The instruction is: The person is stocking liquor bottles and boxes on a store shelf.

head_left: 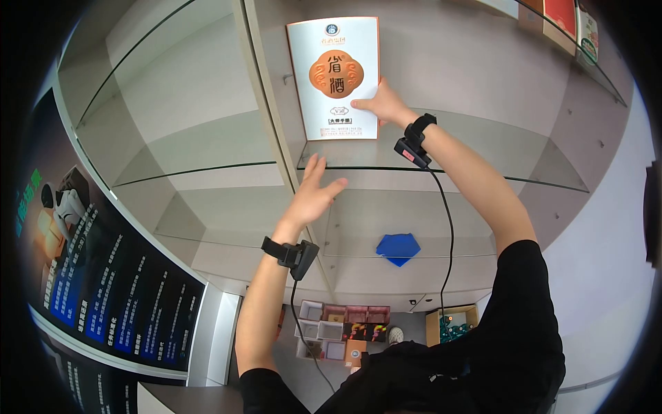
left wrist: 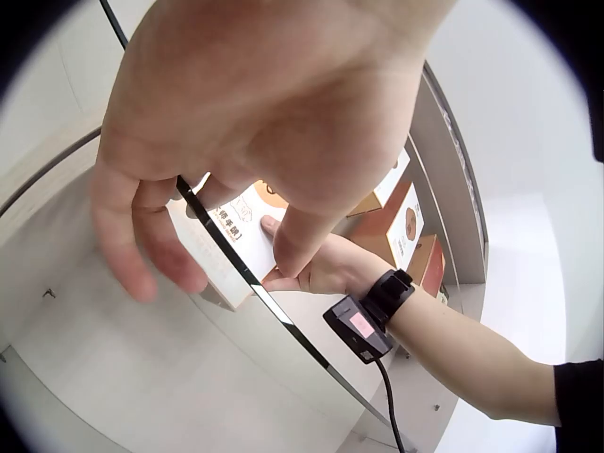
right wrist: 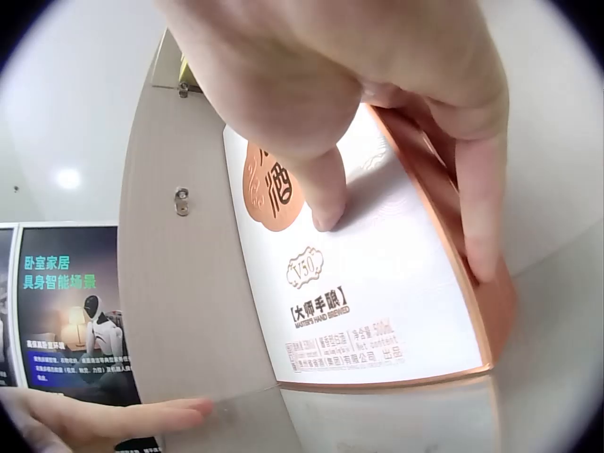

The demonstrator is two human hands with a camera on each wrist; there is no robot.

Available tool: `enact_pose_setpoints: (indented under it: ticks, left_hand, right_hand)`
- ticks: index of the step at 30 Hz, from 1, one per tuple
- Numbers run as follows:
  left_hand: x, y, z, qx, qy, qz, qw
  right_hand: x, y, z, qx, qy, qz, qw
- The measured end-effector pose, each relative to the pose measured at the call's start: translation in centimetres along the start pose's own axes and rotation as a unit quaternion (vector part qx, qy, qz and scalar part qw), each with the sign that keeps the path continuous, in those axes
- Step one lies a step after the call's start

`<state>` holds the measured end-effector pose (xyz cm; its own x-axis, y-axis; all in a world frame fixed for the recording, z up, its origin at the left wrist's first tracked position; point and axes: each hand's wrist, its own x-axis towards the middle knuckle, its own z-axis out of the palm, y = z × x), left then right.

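A white liquor box (head_left: 334, 79) with orange edges and an orange emblem stands upright on the glass shelf (head_left: 441, 153), close to the cabinet's vertical divider. My right hand (head_left: 387, 105) grips its right side, thumb (right wrist: 326, 193) on the white front and fingers (right wrist: 483, 212) along the orange side panel. Just below the box, near the shelf's front edge, my left hand (head_left: 314, 199) is held up with fingers spread and nothing in it. In the left wrist view the left hand (left wrist: 274, 104) covers part of the box (left wrist: 241, 226).
More boxes (head_left: 552, 21) stand on the upper right shelf. A blue folded piece (head_left: 398, 248) lies on a lower shelf. On the floor are several pink and grey bins (head_left: 331, 330) and a carton of green items (head_left: 452, 328). A dark poster panel (head_left: 117, 276) stands at left.
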<state>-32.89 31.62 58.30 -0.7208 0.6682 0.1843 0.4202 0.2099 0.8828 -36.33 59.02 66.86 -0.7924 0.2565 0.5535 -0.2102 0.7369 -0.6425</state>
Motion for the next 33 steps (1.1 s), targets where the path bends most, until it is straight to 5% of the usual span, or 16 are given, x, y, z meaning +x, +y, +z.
enact_pose_setpoints:
  ticks: [16, 22, 26, 29, 33]
  left_hand:
    - [0.3, -1.4, -0.6, 0.045, -0.001, 0.059, 0.997]
    - [0.7, -2.0, -0.8, 0.124, 0.041, 0.086, 0.988]
    - [-0.1, -2.8, 0.5, 0.169, 0.114, 0.135, 0.970]
    - [-3.5, -1.6, 1.9, 0.120, 0.141, 0.107, 0.977]
    - [-8.5, -7.7, 5.7, 0.043, 0.138, 0.166, 0.976]
  right_hand:
    - [2.6, 1.4, 0.6, -0.030, 0.009, 0.043, 0.999]
    - [1.1, -0.5, -0.3, 0.035, -0.071, -0.002, 0.997]
    - [-1.0, -2.1, -1.3, 0.002, -0.042, 0.123, 0.991]
    - [-6.7, -4.5, -1.8, 0.072, 0.113, 0.104, 0.986]
    - [-19.0, -6.2, -1.0, 0.343, 0.090, 0.050, 0.934]
